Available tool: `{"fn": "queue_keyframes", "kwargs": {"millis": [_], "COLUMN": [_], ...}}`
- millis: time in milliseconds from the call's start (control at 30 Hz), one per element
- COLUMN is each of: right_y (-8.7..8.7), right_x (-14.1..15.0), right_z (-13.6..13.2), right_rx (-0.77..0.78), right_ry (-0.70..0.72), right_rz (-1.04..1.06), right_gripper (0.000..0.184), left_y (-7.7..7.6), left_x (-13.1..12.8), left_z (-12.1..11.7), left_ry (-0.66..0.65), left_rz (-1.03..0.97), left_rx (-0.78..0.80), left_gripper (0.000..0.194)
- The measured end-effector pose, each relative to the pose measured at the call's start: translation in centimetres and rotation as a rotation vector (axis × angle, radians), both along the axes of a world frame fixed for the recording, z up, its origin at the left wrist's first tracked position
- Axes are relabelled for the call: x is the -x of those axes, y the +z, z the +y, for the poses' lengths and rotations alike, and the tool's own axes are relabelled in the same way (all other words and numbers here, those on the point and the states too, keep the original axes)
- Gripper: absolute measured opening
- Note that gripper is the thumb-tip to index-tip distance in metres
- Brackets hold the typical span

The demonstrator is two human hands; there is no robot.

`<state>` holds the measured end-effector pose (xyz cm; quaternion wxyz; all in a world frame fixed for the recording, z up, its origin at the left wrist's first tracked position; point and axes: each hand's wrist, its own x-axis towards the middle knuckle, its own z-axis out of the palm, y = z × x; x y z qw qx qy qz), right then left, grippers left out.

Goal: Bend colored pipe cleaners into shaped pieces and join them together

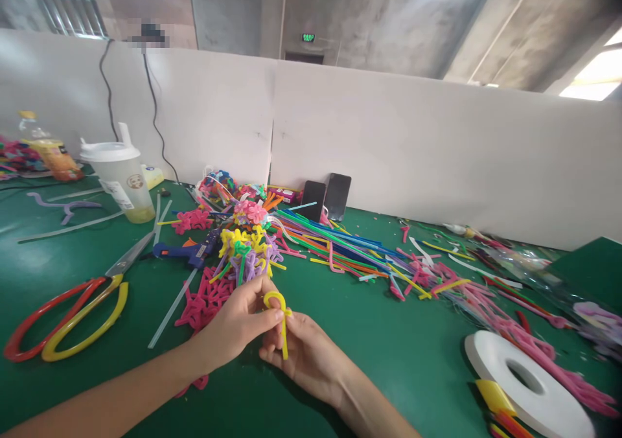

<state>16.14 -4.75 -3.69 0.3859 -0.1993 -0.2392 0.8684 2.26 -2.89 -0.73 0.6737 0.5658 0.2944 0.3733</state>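
Observation:
Between my two hands, above the green table, is a yellow pipe cleaner (284, 342) bent into a loop at the top with a straight tail hanging down. My left hand (245, 311) pinches the looped end between thumb and fingers. From the right, my right hand (311, 354) grips the pipe cleaner where it crosses just below the loop. Just behind my left hand lie a heap of bent pink pipe cleaners (214, 293) and a pile of yellow and purple shaped ones (247, 250).
Large scissors (87, 315) lie at left, near a blue glue gun (187, 251) and a plastic cup (121, 182). Straight coloured pipe cleaners (335, 237) spread across the back. Two phones (337, 196) lean against the white partition (413, 146). A white tape roll (529, 386) sits at right.

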Motion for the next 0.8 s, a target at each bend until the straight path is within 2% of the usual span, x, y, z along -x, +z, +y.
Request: {"fn": "queue_keyframes", "kwargs": {"millis": [233, 333, 633, 800], "right_y": [0.2, 0.3, 0.4, 0.7], "right_x": [-0.1, -0.3, -1.0, -1.2], "right_z": [0.2, 0.4, 0.7, 0.8], "right_rx": [-0.026, -0.058, -0.122, -0.163], "right_ry": [0.024, 0.047, 0.057, 0.04], "right_rz": [-0.042, -0.074, -0.138, -0.171], "right_gripper": [0.024, 0.023, 0.017, 0.012], "left_y": [0.8, 1.3, 1.7, 1.9], "left_x": [0.1, 0.3, 0.5, 0.6], "left_z": [-0.4, -0.5, -0.8, -0.4], "left_ry": [0.046, 0.021, 0.118, 0.065], "left_rz": [0.074, 0.187, 0.424, 0.441], "left_rx": [-0.021, -0.089, -0.387, -0.364], "left_gripper": [0.014, 0.006, 0.014, 0.014]}}
